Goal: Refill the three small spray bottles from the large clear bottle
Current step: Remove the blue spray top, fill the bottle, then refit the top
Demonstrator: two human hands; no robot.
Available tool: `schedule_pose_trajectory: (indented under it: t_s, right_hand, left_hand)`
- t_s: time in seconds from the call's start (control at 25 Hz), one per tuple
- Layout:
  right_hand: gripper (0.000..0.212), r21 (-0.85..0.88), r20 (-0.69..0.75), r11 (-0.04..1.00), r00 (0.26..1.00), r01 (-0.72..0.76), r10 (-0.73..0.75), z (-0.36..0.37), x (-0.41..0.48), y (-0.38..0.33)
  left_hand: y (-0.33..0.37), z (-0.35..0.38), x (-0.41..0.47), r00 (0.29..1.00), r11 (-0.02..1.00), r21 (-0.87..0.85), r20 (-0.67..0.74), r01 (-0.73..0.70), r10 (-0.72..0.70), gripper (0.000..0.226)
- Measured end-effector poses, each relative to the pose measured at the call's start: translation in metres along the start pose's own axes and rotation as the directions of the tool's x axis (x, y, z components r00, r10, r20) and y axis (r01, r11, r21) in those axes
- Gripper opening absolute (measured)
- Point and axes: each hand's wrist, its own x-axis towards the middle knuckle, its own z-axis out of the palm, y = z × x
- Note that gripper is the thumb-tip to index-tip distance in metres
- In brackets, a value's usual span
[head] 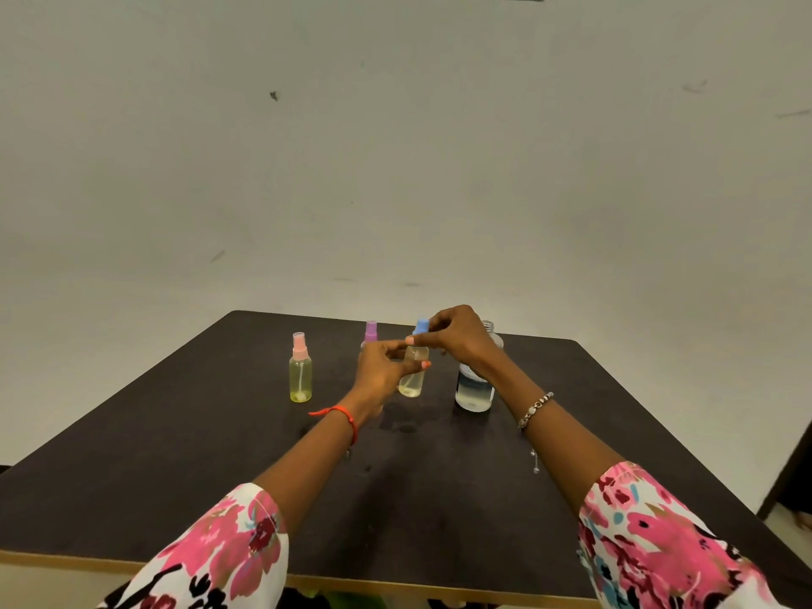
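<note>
Blue bottle (pixel 412 373) is held between both hands over the middle of the table (pixel 175 454), tilted slightly. Left hand (pixel 382 373) grips its body from the left, with fingers curled round the front and the thumb above. Right hand (pixel 461 340) comes in from the right and pinches the blue cap (pixel 421 327) between thumb and fingertips. Whether the base touches the table cannot be told.

Large bottle (pixel 474 391) stands just right of the blue bottle, partly behind the right wrist. Its neck is uncapped, and clear liquid fills the lower part. Pink bottle (pixel 300 373) stands upright, well left of the left hand, capped; its fill level cannot be told. Purple bottle (pixel 370 331) stands behind the left hand, with only its cap and shoulder showing; contents not visible.

Blue bottle is small, clear and pale yellow, and a little liquid shows near its base. A dip tube is visible in the pink bottle. Dark wet-looking patches (pixel 400 426) mark the table just in front of the blue bottle.
</note>
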Motion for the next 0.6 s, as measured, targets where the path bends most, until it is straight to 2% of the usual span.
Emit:
schedule_pose_trajectory:
  t_s: [0.08,0.28,0.36,0.44,0.6]
  right_hand:
    - [0.033,-0.036,-0.010,0.999,1.000,0.003,-0.003,0.003,0.000,0.000]
    - [0.024,0.112,0.061,0.993,0.998,0.023,-0.030,-0.003,0.000,0.001]
    - [0.019,0.078,0.025,0.997,1.000,-0.001,-0.001,0.001,0.000,0.002]
    - [0.027,0.026,-0.012,1.000,1.000,-0.016,0.017,0.006,0.002,0.003]
    - [0.029,0.118,0.081,0.993,0.996,0.027,-0.036,0.003,0.001,0.004]
  left_hand:
    - [0.000,0.000,-0.001,1.000,1.000,-0.002,0.002,0.007,-0.007,0.048]
    - [0.001,-0.004,0.000,1.000,1.000,0.019,-0.009,-0.004,0.004,0.047]
    - [0.001,-0.004,0.000,1.000,1.000,0.021,-0.014,-0.009,0.009,0.047]
    - [0.001,-0.003,-0.001,1.000,1.000,0.013,-0.016,-0.009,0.009,0.046]
    - [0.001,-0.004,-0.001,1.000,1.000,0.013,-0.008,-0.010,0.010,0.047]
